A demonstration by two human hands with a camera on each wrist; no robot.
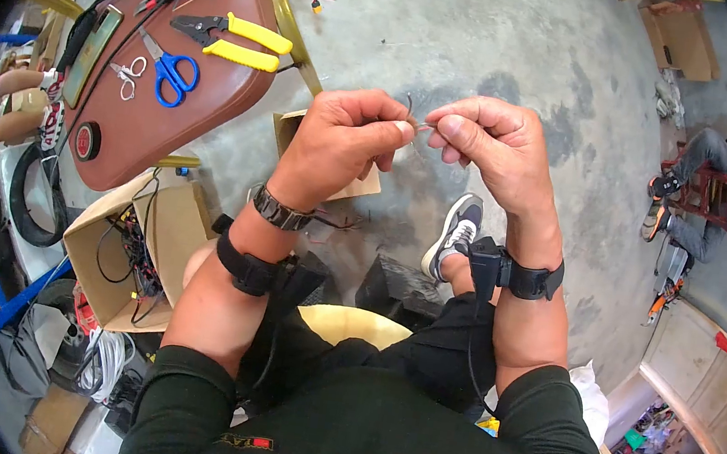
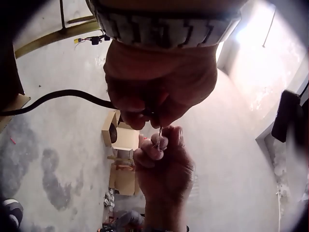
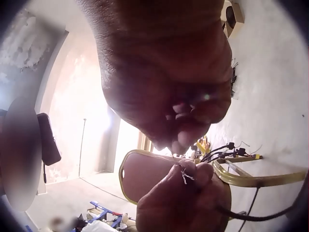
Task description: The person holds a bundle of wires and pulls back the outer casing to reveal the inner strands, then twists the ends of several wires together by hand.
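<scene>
My left hand (image 1: 352, 135) pinches the end of a black cable (image 2: 72, 93) between thumb and fingers. The cable trails away to the side in the left wrist view. Thin bare wire strands (image 3: 186, 176) stick out past the left fingertips. Facing it close by, my right hand (image 1: 496, 148) has thumb and index finger together at a thin wire (image 1: 424, 127) coming from the cable end. In the left wrist view this wire (image 2: 160, 130) spans the short gap between the hands. The right fingertips partly hide its far end.
A brown table (image 1: 226, 92) at left carries yellow-handled wire strippers (image 1: 245, 42), blue scissors (image 1: 173, 77), small white scissors (image 1: 130, 79), a phone (image 1: 95, 49) and black cables. Below it a cardboard box (image 1: 105, 259) holds wires. Another person (image 1: 715, 170) sits at far right.
</scene>
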